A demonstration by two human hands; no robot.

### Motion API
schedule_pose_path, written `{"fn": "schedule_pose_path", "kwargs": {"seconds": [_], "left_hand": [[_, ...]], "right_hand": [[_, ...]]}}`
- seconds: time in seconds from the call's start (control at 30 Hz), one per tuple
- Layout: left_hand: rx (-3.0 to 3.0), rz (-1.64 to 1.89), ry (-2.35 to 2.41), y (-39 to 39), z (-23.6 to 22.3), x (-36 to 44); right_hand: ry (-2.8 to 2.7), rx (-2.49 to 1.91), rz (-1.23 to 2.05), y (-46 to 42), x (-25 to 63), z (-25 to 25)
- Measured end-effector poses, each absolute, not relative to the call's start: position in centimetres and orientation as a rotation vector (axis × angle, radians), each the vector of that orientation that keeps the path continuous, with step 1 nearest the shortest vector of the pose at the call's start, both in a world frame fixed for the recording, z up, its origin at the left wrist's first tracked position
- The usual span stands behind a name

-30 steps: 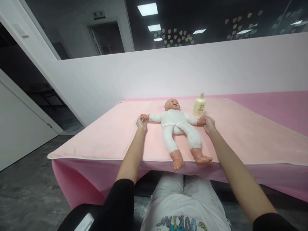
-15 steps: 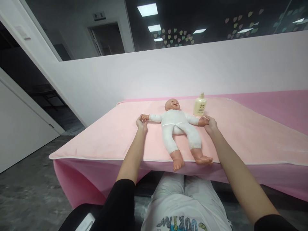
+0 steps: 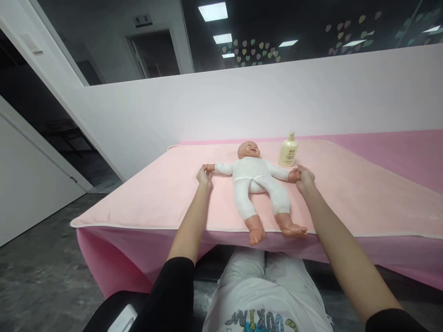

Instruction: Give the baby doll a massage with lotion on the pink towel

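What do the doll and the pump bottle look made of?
The doll looks like matte white fabric, creased at the hips, with a smooth, faintly shiny head, probably vinyl. The pump bottle seems plastic, with a slight sheen.

Lettering in my field of view; no word can be read with certainty. Right of centre, the pump bottle (image 3: 288,152) bears a dark printed label (image 3: 290,156): a small emblem above short lines, too small to decipher. At the lower edge of the frame, large multicoloured letters (image 3: 260,319) run across my pale clothing (image 3: 266,293), partly cut off; I cannot make out the word.
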State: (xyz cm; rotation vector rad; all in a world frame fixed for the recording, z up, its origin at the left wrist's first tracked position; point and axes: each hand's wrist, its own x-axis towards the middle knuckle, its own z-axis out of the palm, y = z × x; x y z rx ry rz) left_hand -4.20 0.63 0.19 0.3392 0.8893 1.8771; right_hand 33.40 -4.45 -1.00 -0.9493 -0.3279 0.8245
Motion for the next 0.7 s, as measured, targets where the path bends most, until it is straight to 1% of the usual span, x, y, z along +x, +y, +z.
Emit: {"fn": "schedule_pose_path", "kwargs": {"seconds": [0.17,0.53,0.7], "left_hand": [[0.372,1.896,0.985,0.8,0.1,-3.7],[0.396,1.861,0.927,0.4,0.2,-4.1],[0.386,1.889,0.902,0.7,0.2,-4.0]], "right_hand": [[-0.274,-0.955,0.872,-4.6,33.2,-0.5],[-0.236,-0.948,0.919,-5.2,33.0,0.2],[-0.311,-0.936,1.051,-5.7,33.5,0.6]]}}
